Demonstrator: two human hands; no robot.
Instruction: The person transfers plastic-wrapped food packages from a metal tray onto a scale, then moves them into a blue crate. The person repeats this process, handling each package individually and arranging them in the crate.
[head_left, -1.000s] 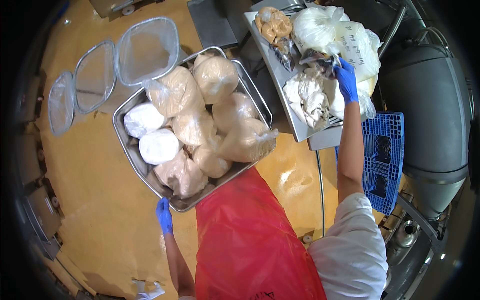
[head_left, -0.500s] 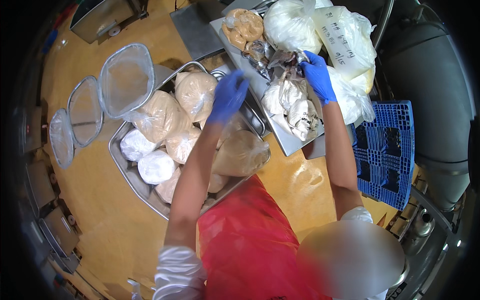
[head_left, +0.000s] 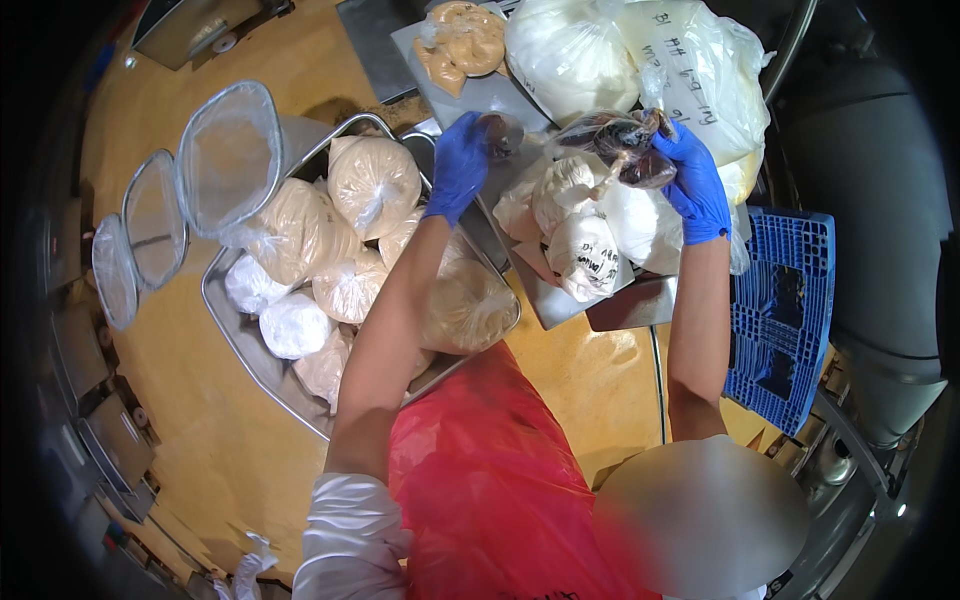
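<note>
- Two blue-gloved hands were busy with dark-filled plastic bags at the grey bench (head_left: 490, 98); as I read it, the step in hand was gathering or sorting these.
- Left hand (head_left: 458, 170): out by the bench's left edge, fingers bent, right against a small dark bag (head_left: 502, 133). Tips were partly hidden, so I couldn't tell if they'd closed on it.
- Right hand (head_left: 695, 185): fingers curled in, not much gap, gripping a bigger dark bag (head_left: 648, 168) above the pile, in from the bench's right edge. Couldn't tell if the clear plastic between the hands joined the two.
- Next move, my guess: it called for a secure pinch on that slippery film before either bag got shifted.
- Writing: no brand I could make out. Dark marker scrawl ran over the large pale bag (head_left: 690, 60) at the bench's far right corner, plus more on the small white bag (head_left: 583, 262) by the near corner. The red apron (head_left: 490, 470) had some at the picture's lower edge, cut off.
- Nothing readable on the tan bag (head_left: 458, 42) at the far left corner, or the bags (head_left: 375, 185) inside the metal tub (head_left: 248, 332).
</note>
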